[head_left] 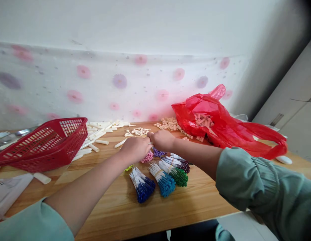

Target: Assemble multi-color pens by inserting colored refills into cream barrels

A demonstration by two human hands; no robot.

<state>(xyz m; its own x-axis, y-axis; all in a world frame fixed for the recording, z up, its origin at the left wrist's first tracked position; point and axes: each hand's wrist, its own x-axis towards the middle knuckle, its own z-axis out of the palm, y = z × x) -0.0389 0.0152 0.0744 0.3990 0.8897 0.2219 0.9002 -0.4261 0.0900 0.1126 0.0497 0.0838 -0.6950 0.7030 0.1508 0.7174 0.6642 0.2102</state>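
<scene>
My left hand [136, 149] and my right hand [162, 140] meet above the middle of the table, both with curled fingers. A bit of something whitish shows between them, too small to name. Just below lie bundles of thin white sticks with coloured ends: a dark blue bundle [142, 184], a light blue bundle [162, 179] and a green bundle [174, 171], with rubber bands around at least some. A dark purple bundle [182, 163], a pink bundle [147, 157] and a violet bundle [159, 153] are partly covered. Beyond my hands sits a small pile of cream peg-like pieces [139, 131].
At left, a red plastic basket [72, 147] stands beside a heap of white tube-like pieces [100, 132]. A red plastic bag [236, 130] at right holds pinkish pieces, and more pinkish pieces [170, 124] lie near it. A flowered plastic sheet [100, 90] covers the wall behind.
</scene>
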